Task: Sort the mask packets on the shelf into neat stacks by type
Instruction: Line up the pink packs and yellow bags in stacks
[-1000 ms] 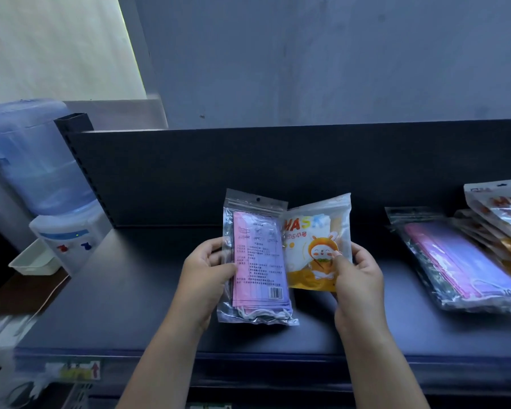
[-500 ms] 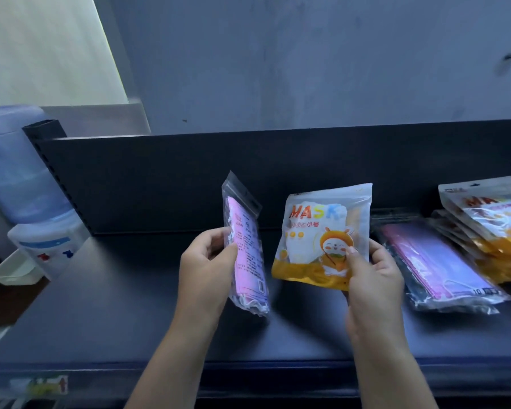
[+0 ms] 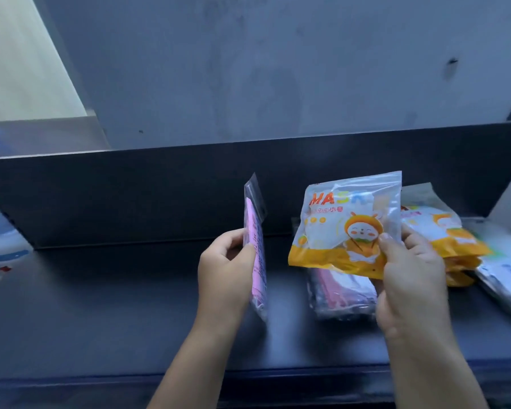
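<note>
Pink masks show through the clear packet [image 3: 255,252] that the left hand [image 3: 224,270] pinches, thumb on the near face and fingers curled behind. It is held upright and edge-on above the middle of the dark shelf [image 3: 101,314]. The right hand [image 3: 410,278] grips the lower right corner of an orange-and-white packet [image 3: 345,228] printed "MASK" with a cartoon figure. The thumb presses on its front, and the packet is raised off the shelf, facing the camera. Beneath it a stack of pink packets [image 3: 342,293] lies flat, partly hidden. Toward the shelf's right end a stack of orange packets [image 3: 443,237] lies near the back panel [image 3: 130,196]. A pale packet with blue print [image 3: 502,270] sits at the right edge. A water dispenser [image 3: 0,243] stands beyond the left end.
</note>
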